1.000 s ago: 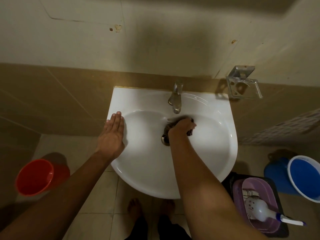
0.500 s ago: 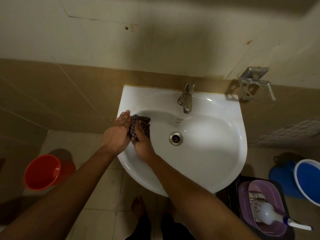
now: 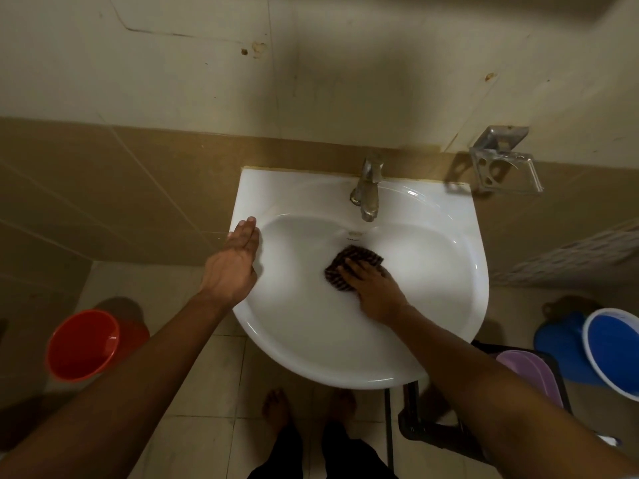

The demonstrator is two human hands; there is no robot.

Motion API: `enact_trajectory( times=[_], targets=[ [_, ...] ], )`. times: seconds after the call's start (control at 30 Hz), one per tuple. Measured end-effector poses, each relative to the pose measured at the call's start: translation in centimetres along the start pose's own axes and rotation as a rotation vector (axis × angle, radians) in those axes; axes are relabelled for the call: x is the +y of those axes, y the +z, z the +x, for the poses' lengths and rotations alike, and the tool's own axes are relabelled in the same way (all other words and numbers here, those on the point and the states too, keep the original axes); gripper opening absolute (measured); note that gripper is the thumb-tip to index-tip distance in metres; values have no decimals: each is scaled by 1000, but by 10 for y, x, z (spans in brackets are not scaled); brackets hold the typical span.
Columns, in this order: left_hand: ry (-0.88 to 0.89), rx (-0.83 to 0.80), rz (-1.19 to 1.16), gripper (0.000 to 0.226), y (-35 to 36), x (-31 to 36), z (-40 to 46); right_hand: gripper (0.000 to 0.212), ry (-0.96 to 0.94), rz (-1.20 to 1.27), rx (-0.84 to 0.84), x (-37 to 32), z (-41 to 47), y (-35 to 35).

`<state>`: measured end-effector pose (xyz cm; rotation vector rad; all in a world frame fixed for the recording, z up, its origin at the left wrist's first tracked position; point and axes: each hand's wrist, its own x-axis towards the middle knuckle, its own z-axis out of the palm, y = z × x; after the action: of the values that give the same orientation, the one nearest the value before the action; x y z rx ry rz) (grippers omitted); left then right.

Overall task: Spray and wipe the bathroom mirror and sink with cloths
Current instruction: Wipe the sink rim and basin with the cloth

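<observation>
Our right hand [image 3: 375,292] presses the cloth [image 3: 349,266] flat, fingers straight, mid-basin of the sink [image 3: 432,305]. Our left hand [image 3: 233,262] lies flat on its nine-o'clock rim. Red bucket [image 3: 83,344] stands beyond.

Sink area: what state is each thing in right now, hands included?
Tap: no water seen running.
Sink: no pooled water seen.
Cloth: pressed flat in the basin.
Right hand: fingers flat on the cloth.
Left hand: flat on the rim.
Red bucket: upright, looks empty.
</observation>
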<state>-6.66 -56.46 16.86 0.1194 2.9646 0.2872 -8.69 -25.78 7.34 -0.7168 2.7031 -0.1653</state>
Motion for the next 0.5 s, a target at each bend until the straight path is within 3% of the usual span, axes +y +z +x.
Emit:
enact_trajectory(
  times=[0.13,0.23,0.37,0.5],
  targets=[
    [7,1,-11,73,-1,-1,-2,73,211,-78,62,-11,-17,1],
    [9,3,-30,73,-1,-1,-1,57,328,-65,61,-37,-30,0],
    [5,2,-31,75,2,-1,-1,33,338,24,0,-84,-42,-17],
    [4,1,-39,76,2,-1,-2,29,257,126,-13,-122,-43,-25]
  ],
)
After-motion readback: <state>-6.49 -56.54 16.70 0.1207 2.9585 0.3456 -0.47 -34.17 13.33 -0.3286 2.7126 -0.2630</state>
